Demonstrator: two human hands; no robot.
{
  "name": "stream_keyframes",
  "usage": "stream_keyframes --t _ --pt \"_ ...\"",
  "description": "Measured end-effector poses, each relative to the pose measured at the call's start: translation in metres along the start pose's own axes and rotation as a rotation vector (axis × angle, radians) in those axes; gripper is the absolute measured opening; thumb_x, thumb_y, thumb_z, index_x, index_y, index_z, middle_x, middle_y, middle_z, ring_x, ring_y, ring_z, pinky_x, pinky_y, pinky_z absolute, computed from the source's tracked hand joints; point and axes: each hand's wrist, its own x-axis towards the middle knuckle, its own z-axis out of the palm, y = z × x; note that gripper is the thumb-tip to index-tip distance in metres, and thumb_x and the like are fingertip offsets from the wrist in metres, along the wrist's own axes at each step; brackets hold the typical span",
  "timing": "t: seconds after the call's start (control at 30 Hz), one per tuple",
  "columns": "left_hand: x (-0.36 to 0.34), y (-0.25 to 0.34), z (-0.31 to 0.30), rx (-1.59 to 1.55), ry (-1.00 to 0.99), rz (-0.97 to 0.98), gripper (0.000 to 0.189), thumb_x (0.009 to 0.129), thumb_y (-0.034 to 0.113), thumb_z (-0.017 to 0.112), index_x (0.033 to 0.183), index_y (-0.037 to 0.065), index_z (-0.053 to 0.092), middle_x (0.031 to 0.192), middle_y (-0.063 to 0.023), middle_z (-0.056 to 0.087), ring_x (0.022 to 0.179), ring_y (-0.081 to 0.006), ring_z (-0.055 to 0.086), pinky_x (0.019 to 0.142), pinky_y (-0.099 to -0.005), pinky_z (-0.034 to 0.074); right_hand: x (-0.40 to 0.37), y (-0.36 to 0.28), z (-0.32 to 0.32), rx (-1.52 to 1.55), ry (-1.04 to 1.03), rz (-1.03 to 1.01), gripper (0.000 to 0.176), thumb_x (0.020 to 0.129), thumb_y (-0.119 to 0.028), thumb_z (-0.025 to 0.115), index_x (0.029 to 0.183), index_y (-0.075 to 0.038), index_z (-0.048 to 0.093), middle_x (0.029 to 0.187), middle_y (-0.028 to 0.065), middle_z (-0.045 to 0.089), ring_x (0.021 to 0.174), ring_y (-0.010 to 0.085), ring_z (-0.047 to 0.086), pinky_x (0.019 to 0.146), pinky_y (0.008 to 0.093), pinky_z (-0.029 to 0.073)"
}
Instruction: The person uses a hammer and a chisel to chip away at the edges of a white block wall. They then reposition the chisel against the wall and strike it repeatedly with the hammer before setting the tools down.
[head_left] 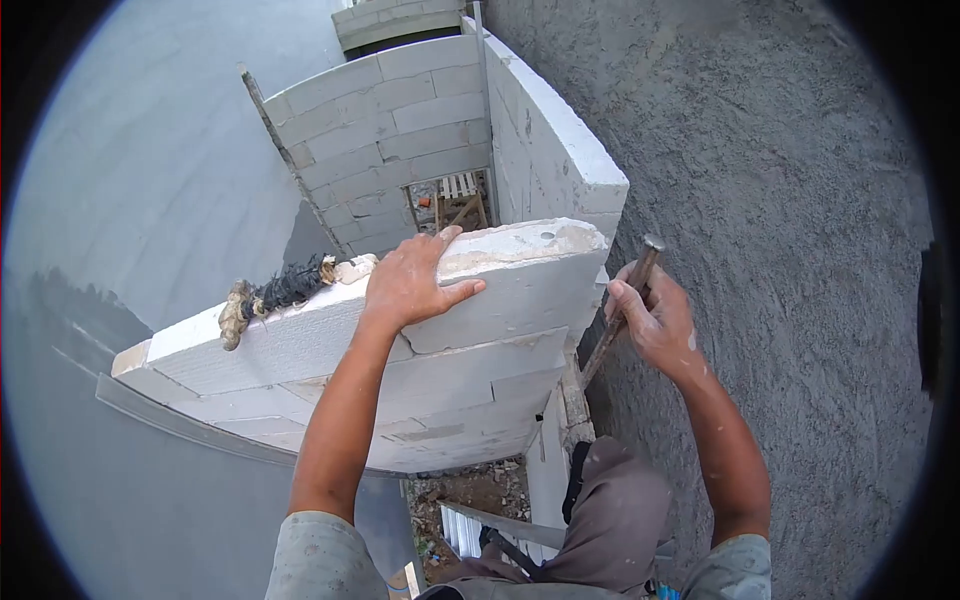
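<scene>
My left hand [408, 283] lies over the top edge of a white block wall [490, 300], thumb and fingers apart. My right hand [655, 315] is closed round a rusty steel chisel [647, 258], a long bar with a flat, shiny struck head. The bar is tilted, head up, beside the wall's right end; its lower tip cannot be made out. Left of my left hand, a tool with a black-wrapped handle [288, 287] and a mortar-crusted end [236, 316] lies across the wall top. Rough mortar [520, 245] covers the top right of my left hand.
A rough grey cement-plastered wall [760, 200] stands on my right. Ahead are more block walls [385, 115] and a narrow partition [550, 110]. Far below lie a wooden stand [460, 187] and rubble [490, 488]. My knee [620, 500] is close beneath the wall.
</scene>
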Motion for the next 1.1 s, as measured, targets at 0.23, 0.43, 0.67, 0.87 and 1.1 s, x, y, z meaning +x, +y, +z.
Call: stream_keyframes --t 0.23,0.43,0.67,0.87,1.1 --pt "-0.018 -0.007 0.003 -0.166 0.492 0.346 0.062 0.083 0.050 0.068 0.128 0.009 0.056 0.120 -0.0138 0.060 0.115 -0.0316 0.055 0.112 -0.0479 0.032 -0.044 -0.051 0.082 0.009 -0.248 0.083 0.022 0.097 -0.023 0.060 0.093 0.000 0.058 0.073 0.0047 0.061 0.064 0.0115 0.058 0.060 0.0294 0.048" --pt "-0.128 0.026 0.009 -0.856 0.429 0.039 0.045 0.089 0.024 0.069 0.125 0.001 0.056 0.110 -0.0155 0.063 0.105 -0.0257 0.062 0.096 -0.0367 0.047 -0.081 0.000 0.122 -0.130 -0.304 0.088 0.028 0.094 -0.024 0.062 0.099 0.003 0.059 0.078 0.0202 0.067 0.073 0.0307 0.068 0.068 0.0409 0.049" --pt "-0.224 0.092 0.113 -1.605 -0.224 -0.289 0.044 0.095 0.041 0.062 0.105 -0.002 0.060 0.085 -0.0093 0.064 0.077 -0.0180 0.062 0.073 -0.0325 0.051 -0.092 -0.021 0.139 0.146 -0.382 0.292 0.029 0.094 -0.028 0.063 0.094 0.002 0.061 0.076 0.0094 0.063 0.072 0.0171 0.062 0.067 0.0327 0.050" --pt "-0.240 0.094 0.107 -1.239 0.040 -0.469 0.046 0.095 0.044 0.062 0.082 0.000 0.064 0.066 0.0005 0.057 0.065 -0.0091 0.052 0.059 -0.0281 0.042 -0.098 -0.016 0.146 0.151 -0.478 0.000 0.035 0.093 -0.030 0.064 0.105 0.002 0.061 0.079 0.0136 0.065 0.072 0.0203 0.064 0.067 0.0353 0.050" --pt "-0.232 -0.002 0.019 -1.044 0.473 -0.549 0.038 0.094 0.036 0.067 0.092 -0.001 0.070 0.063 0.0058 0.051 0.060 -0.0033 0.043 0.054 -0.0223 0.034 -0.095 -0.020 0.123 -0.141 -0.493 -0.158 0.039 0.092 -0.030 0.064 0.116 0.001 0.059 0.082 0.0197 0.066 0.076 0.0350 0.065 0.072 0.0423 0.050"
